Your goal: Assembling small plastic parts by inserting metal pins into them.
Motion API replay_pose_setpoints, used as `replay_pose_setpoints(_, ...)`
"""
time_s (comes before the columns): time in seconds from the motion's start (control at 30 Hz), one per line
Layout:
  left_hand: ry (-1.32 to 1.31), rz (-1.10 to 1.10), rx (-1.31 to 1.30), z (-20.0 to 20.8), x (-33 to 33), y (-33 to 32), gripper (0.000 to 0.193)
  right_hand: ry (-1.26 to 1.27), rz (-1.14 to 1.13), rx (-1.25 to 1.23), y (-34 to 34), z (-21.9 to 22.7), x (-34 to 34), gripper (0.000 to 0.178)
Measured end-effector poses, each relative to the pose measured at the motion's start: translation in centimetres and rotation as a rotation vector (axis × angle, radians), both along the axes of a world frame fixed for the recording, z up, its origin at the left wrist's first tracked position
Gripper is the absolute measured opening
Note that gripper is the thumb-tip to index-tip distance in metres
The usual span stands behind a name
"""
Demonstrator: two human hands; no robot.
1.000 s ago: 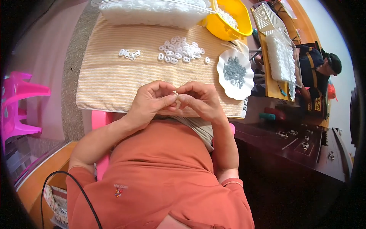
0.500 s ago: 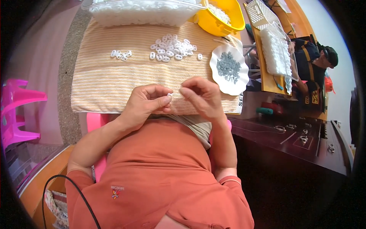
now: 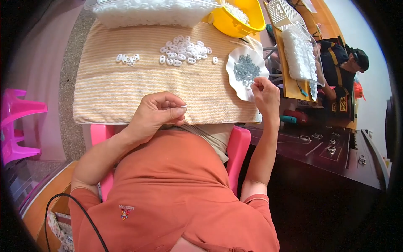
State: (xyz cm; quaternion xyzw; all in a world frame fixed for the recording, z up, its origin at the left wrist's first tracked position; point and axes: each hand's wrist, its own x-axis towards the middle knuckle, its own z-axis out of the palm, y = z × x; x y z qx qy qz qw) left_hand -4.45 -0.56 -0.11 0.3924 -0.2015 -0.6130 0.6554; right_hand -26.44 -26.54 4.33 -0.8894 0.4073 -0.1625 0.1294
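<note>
My left hand (image 3: 159,112) is closed in a pinch above the front of the towel, with a small white plastic piece (image 3: 184,106) between thumb and forefinger. Over the near right rim of a white wavy-edged plate (image 3: 236,90) is my right hand (image 3: 267,95), its fingertips drawn together; what they hold, if anything, is hidden. Small grey pieces (image 3: 247,68) are heaped on that plate. Farther off, a pile of white two-holed oval pieces (image 3: 187,51) lies on the towel. A smaller group of white pieces (image 3: 128,59) is at the left, and a single oval (image 3: 215,60) sits apart.
A striped towel (image 3: 117,92) covers the table. At the back stand a clear bin (image 3: 147,19) of white pieces and a yellow basket (image 3: 256,26). To the right, a person (image 3: 336,63) sits by another table with a clear bin (image 3: 298,54). A pink stool (image 3: 21,107) stands left.
My right hand has gone from beside my left hand to the plate's near right rim. My left hand stays at the towel's front, pinching the white piece.
</note>
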Motion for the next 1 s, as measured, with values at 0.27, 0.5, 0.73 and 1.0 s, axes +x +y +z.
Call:
replay_pose_setpoints(0.27, -0.007, -0.008, 0.027, 0.1, 0.0, 0.0, 0.012, 0.152, -0.027, -0.07, -0.5, -1.0, 0.7, 0.018)
replay_pose_setpoints(0.5, -0.012, -0.01, 0.029, 0.2, 0.0, 0.0, 0.013, 0.197, 0.006, -0.013, -0.6, -0.2, 1.0, 0.018)
replay_pose_setpoints(0.73, -0.008, -0.02, 0.03, 0.3, 0.0, 0.0, 0.013, 0.199, 0.016, 0.029, -0.7, 0.0, 1.3, 0.017)
replay_pose_setpoints(1.0, -0.013, -0.021, 0.029, 0.1, 0.0, 0.0, 0.014, 0.204, 0.019, 0.034, -0.5, -0.1, 1.4, 0.017)
